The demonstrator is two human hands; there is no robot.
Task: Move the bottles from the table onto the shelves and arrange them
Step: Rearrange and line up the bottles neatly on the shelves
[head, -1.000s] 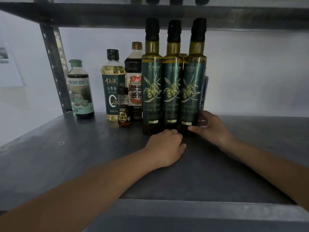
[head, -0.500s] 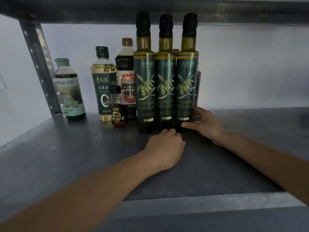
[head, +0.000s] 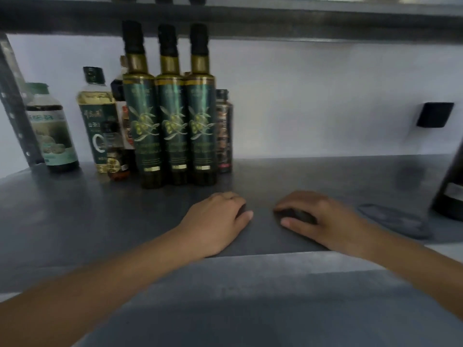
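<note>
Three olive oil bottles (head: 172, 128): upright, near and beyond the fingers (head: 235, 200), untouched. The left hand (head: 215, 221) is clenched and empty; the right hand (head: 323, 219) is loosely curled and empty.

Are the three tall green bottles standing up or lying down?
Standing up. All three olive oil bottles are upright, with their bases flat on the shelf, black caps pointing up, side by side.

Nine bottles stood in view: three tall olive oil bottles (head: 173, 131), one green-capped bottle (head: 51, 136), one yellow oil bottle (head: 96, 121), one soy sauce bottle (head: 119, 88), one small brown bottle (head: 115, 159), one slim dark bottle (head: 223, 131) and one dark bottle cut off at the right edge (head: 451, 186). There were two hands, the left hand (head: 215, 221) and the right hand (head: 323, 219), two shelves, the lower shelf (head: 75, 221) and the upper shelf (head: 300, 21), one upright post (head: 15, 108) and one black box (head: 434, 114).
</note>
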